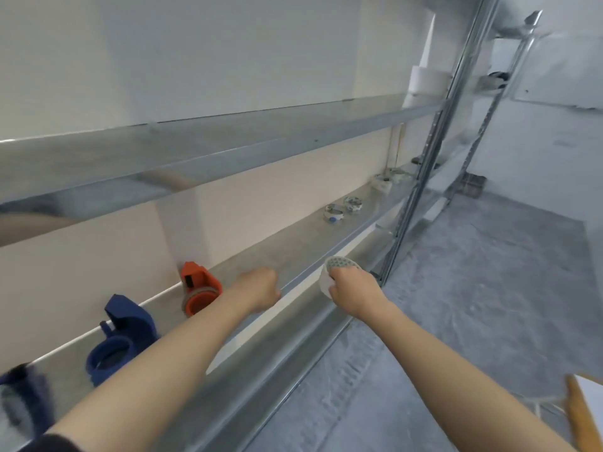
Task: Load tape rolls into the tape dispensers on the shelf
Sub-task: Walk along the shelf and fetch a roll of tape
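A long galvanised shelf [293, 252] runs along a pale wall above a grey concrete floor [473, 288]. On it stand an orange dispenser [199, 288] and, nearer, a blue dispenser [121, 337]; 2 spare rolls [334, 213] lie well apart, farther along. The right hand [354, 290] grips a patterned tape roll [336, 267] at the shelf's front lip, fingers curled round its rim. The left hand [261, 288] hovers beside the orange dispenser, fingers curled into a fist with nothing visible inside. The roll looks light and stiff, probably a thin band on a hard core, so pinching the outer rim should hold; squeezing the sides could warp it.
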